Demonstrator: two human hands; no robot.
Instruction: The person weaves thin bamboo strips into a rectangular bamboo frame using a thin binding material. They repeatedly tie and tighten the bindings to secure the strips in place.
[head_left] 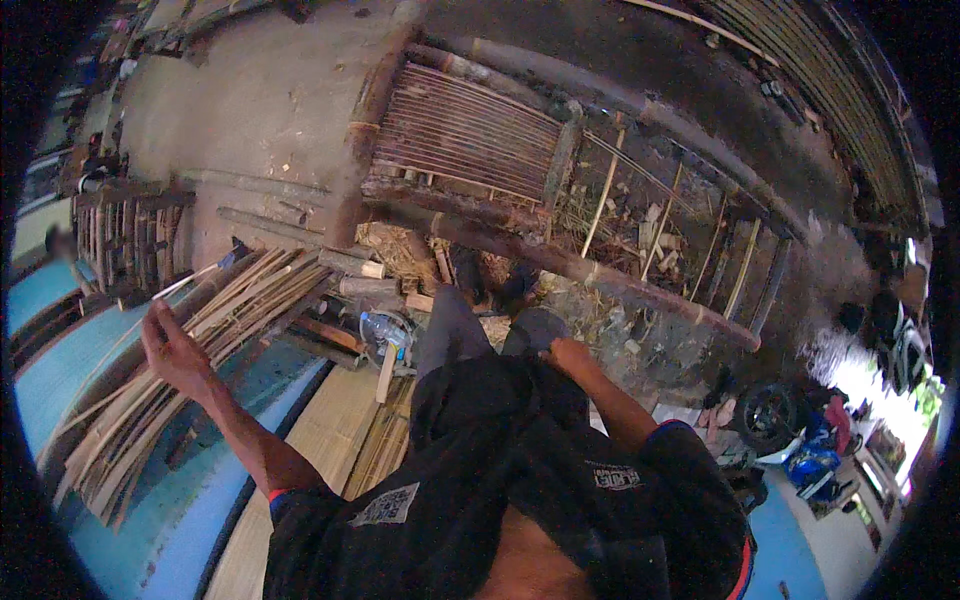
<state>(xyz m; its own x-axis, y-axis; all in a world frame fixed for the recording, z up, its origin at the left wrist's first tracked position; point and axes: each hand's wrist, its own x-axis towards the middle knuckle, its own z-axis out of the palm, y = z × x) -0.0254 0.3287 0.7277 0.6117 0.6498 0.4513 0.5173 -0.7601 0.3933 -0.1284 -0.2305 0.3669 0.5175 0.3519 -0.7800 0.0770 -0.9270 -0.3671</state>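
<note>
I judge strip-picking in hand: left hand (178, 352) by strips (245, 315), right hand (568, 356) by knee (535, 328); I cannot tell either's closure. Next requires a secure pinch.

Looks like a rough workshop for bamboo or similar wood. Shown by the bundle of long split strips (265, 290) lying slantwise over part of a blue surface (175, 520), and by the big frame of poles and slats (470, 130) on a bare, dull floor (240, 120). Backed up by short cut pole lengths (350, 263) just beside the frame, with pale shavings (383, 242) and scraps (650, 235) strewn about. Open to daylight near the floor's right edge, close to a motorbike (768, 418).
</note>
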